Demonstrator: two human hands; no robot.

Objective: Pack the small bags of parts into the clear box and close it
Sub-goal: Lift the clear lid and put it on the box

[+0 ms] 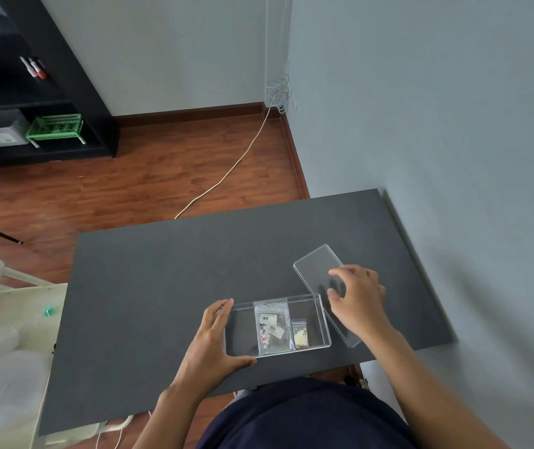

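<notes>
The clear box (323, 332) stands open on the dark table (162, 286), near its front edge. Inside lie a larger zip bag with white labels (271, 328) and, to its right, a smaller bag of gold-coloured bits (300, 333). My left hand (215, 340) grips the box's left end, thumb along the front wall. The clear lid (316, 264) lies flat on the table to the right of the box, slanting from back left to front right. My right hand (358, 299) rests over the lid's middle with fingers spread and curled down onto it.
A grey wall runs along the table's right edge. To the left stands a white cart (6, 335) with plastic bags. A black shelf unit (42, 92) and a cable (226, 173) on the wood floor lie beyond the table.
</notes>
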